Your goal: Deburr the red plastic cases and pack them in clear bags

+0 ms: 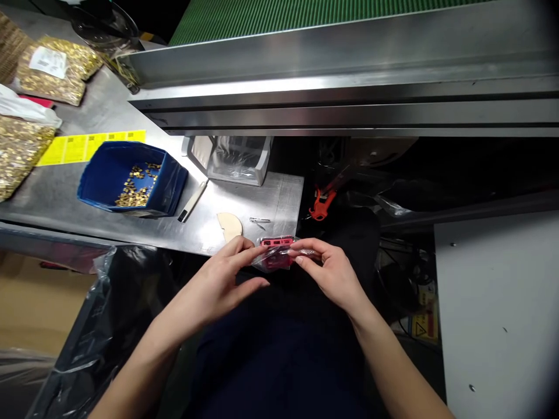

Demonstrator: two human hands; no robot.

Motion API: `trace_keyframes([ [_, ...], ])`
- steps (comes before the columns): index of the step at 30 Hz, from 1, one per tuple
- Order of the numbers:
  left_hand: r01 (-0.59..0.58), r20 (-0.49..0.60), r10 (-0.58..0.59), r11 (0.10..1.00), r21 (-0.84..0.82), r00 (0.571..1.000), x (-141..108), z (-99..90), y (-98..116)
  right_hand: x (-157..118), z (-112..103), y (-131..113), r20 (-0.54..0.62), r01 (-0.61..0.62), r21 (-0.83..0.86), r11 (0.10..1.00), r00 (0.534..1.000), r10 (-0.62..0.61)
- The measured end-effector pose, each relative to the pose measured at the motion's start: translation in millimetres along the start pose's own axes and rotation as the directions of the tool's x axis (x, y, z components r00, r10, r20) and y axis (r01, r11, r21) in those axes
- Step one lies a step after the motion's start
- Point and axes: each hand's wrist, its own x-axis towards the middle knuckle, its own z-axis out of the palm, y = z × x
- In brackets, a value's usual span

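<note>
A red plastic part with dark slots along its upper edge sits inside a clear plastic bag, close to the front edge of the metal table. My left hand grips the left side of the bagged part with its fingers, the thumb held apart below. On the other side, my right hand pinches the bag's film between thumb and fingers. Just beyond the hands lie a beige half-round piece and a small pair of metal tweezers or clippers.
A blue bin holds small brass parts; a white-and-black pen-like tool lies beside it. Behind stands a clear tray with plastic bags. Bags of brass parts lie left. A metal rail crosses ahead; an orange air gun hangs below.
</note>
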Motion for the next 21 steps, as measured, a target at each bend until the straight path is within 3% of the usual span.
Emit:
trace_keyframes([
  [3, 0.015, -0.178, 0.021, 0.979, 0.201, 0.984, 3, 15.8, -1, 1, -1, 0, -0.049, 0.019, -0.082, 0.996, 0.999, -0.023],
  [6, 0.101, -0.353, 0.039, 0.924, 0.369, 0.935, 10, 26.5, -4, -1, -1, 1, -0.124, 0.064, -0.234, 0.97, 0.988, -0.096],
  [9, 0.09, -0.364, 0.066, 0.915, 0.394, 0.929, 14, 28.5, -5, -3, 0, 3, -0.21, 0.157, -0.4, 0.903, 0.943, -0.257],
  [12, 0.108, -0.342, -0.004, 0.952, 0.287, 0.94, 14, 30.3, -3, -4, 3, 5, -0.235, 0.211, -0.531, 0.821, 0.894, -0.382],
  [14, 0.184, -0.376, -0.112, 0.97, 0.16, 0.92, 13, 34.5, 0, -5, 6, 4, -0.212, 0.21, -0.549, 0.809, 0.901, -0.378],
  [17, 0.261, -0.383, -0.291, 0.957, -0.13, 0.877, 14, 45.0, 6, -8, 17, 1, -0.234, 0.138, -0.42, 0.897, 0.938, -0.254],
  [19, 0.263, -0.321, -0.355, 0.918, -0.297, 0.878, 14, 53.3, 11, -10, 26, -1, -0.229, 0.074, -0.253, 0.965, 0.964, -0.134],
  [21, 0.252, -0.285, -0.364, 0.898, -0.361, 0.887, 14, 60.9, 14, -14, 35, -1, -0.184, 0.021, -0.119, 0.993, 0.982, -0.043],
])
